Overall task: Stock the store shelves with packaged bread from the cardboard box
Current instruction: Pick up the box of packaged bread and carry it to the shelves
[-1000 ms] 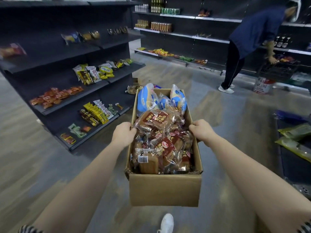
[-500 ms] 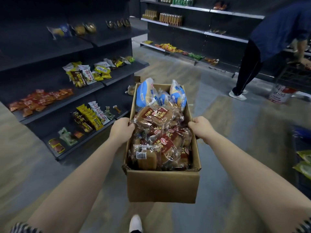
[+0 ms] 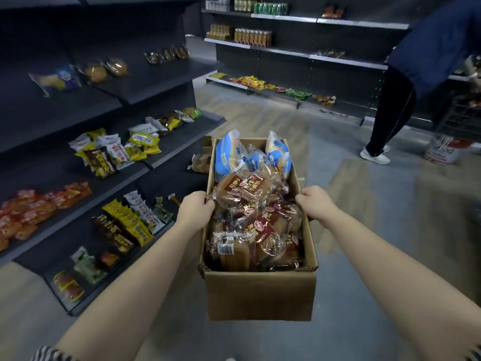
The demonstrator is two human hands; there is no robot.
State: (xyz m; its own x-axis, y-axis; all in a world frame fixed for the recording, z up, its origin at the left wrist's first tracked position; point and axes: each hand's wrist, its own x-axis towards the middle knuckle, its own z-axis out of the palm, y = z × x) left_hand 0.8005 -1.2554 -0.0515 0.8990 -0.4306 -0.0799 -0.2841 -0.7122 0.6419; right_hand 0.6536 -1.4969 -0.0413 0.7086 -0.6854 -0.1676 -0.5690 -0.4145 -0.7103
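Nearest the camera, the cardboard box [image 3: 260, 293] is carried out in front of the body, above the floor [image 3: 364, 230], with both forearms stretched along its long sides. That two-sided hold probably keeps the full load level while walking. The left hand [image 3: 195, 212] is clenched over the top edge of the box's left wall and the right hand [image 3: 316, 203] over the right wall, about halfway along. The knuckles face up and the fingertips are hidden inside the rim, so both hands are grasping the box and nothing else. Inside the box, the packaged bread [image 3: 250, 188] in clear red-labelled wrappers is heaped to the rim. Toward the box's far end, blue-and-white bread bags [image 3: 229, 152] stand upright and poke above it. None looks unloaded yet, so I judge the stocking has not begun. To the left of the box run the store shelves [image 3: 166, 74], dark and tiered, with snack packets [image 3: 114, 155] on the middle tier. Beyond the box's far end are the back shelves [image 3: 346, 62], and to its far right another person [image 3: 390, 118] bends over.
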